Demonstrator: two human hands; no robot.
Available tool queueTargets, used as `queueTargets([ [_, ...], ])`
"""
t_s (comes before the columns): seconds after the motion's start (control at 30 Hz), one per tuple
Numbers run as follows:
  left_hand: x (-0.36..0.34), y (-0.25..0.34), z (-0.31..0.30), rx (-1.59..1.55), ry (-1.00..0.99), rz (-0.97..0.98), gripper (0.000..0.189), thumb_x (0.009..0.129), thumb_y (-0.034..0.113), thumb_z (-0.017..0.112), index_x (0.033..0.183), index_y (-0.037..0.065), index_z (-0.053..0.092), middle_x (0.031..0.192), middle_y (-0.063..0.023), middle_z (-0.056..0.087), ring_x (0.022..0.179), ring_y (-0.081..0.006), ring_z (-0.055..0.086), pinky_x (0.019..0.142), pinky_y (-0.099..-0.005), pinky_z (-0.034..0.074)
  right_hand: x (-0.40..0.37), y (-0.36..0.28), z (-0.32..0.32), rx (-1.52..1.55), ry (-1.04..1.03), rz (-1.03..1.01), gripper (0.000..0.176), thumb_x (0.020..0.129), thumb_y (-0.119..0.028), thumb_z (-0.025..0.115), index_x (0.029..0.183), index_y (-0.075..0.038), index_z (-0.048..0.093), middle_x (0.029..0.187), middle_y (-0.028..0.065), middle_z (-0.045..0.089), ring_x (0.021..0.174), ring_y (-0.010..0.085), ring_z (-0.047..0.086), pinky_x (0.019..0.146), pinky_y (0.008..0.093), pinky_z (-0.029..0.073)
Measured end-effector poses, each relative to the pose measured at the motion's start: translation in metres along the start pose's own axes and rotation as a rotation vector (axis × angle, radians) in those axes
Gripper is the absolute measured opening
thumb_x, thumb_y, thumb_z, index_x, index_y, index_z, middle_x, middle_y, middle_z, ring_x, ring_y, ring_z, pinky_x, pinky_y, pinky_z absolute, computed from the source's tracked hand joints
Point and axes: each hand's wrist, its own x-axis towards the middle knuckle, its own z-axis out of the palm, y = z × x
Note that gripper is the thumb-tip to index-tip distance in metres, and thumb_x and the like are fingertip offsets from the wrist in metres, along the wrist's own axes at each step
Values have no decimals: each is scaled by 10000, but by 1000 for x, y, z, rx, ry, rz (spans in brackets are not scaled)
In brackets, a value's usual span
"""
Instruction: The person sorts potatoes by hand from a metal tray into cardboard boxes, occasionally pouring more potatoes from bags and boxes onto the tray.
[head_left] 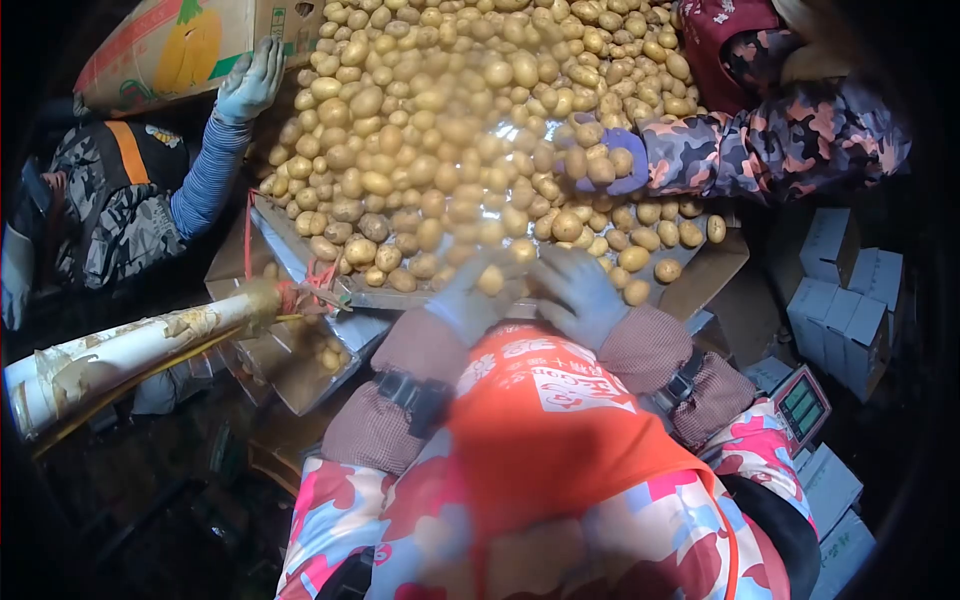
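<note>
A heap of potatoes (380, 150) covers the sorting table in front of me. At its near edge my left hand (468, 305), in a pale glove, is curled around a single potato (490, 280); glare and blur soften the fingers. Just to the right, my right hand (582, 297), gloved too, has its fingers spread over the table edge, near several loose potatoes, and no item shows in it. The table's front rim (385, 299) runs beside my left hand.
Across on the right, a co-worker's purple-gloved hand (630, 178) holds several potatoes. Another person's gloved hand (250, 85) rests by a printed carton (190, 45) at left. A taped white tube (130, 350), open cartons (290, 365), a scale (802, 405) and stacked boxes (840, 330) surround me.
</note>
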Motion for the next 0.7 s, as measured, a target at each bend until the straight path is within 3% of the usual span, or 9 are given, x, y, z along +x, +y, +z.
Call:
queueTargets([
  [0.07, -1, -60, -17, -74, 170, 1, 445, 999, 242, 683, 1334, -19, 551, 1270, -166, 635, 1145, -291, 633, 990, -363, 562, -19, 20, 20, -108, -80, -50, 543, 836, -169, 672, 1365, -91, 573, 1366, 232, 518, 1303, 443, 478, 1089, 561, 376],
  [0.17, -11, -54, -38, -504, 368, -132, 447, 1014, 271, 660, 1298, -59, 561, 1206, -175, 656, 1067, -280, 653, 913, -324, 598, -5, 27, 26, -119, 91, -163, 527, 739, -120, 703, 1260, -86, 626, 1258, 225, 589, 1177, 435, 564, 974, 572, 443],
  [0.27, -7, -41, -45, -693, 523, -270, 401, 1021, 286, 621, 1243, -47, 605, 1126, -145, 671, 986, -220, 663, 772, -274, 586, 7, 41, 43, -156, 74, -135, 517, 817, -187, 677, 1322, -110, 593, 1357, 204, 526, 1282, 428, 491, 1074, 562, 378],
  [0.37, -5, -26, -55, -626, 519, -471, 354, 989, 267, 636, 1222, 1, 628, 1167, -115, 682, 980, -193, 670, 798, -284, 563, 8, 46, 36, -117, 37, -159, 517, 802, -186, 683, 1304, -93, 604, 1347, 197, 536, 1281, 414, 494, 1075, 570, 375],
  [0.47, 0, -29, -62, -453, 483, -555, 421, 1022, 343, 564, 1226, -20, 630, 1144, -124, 702, 834, -174, 660, 653, -272, 531, -10, 51, 10, -163, -52, -70, 496, 790, -185, 689, 1268, -70, 622, 1338, 190, 548, 1282, 403, 494, 1076, 585, 377],
  [0.53, 6, -8, -45, -490, 607, -542, 503, 1069, 402, 468, 1220, -48, 634, 1105, -144, 730, 713, -155, 633, 526, -245, 474, -37, 62, 12, -284, 17, -55, 486, 772, -184, 698, 1237, -60, 630, 1326, 180, 557, 1268, 399, 500, 1069, 593, 386],
  [0.7, 8, -12, -49, -434, 613, -579, 514, 1066, 433, 467, 1212, -27, 645, 1101, -111, 729, 736, -133, 646, 542, -241, 489, -46, 72, 20, -314, 63, -18, 474, 736, -172, 717, 1192, -65, 640, 1313, 162, 563, 1236, 395, 510, 1046, 600, 410],
])
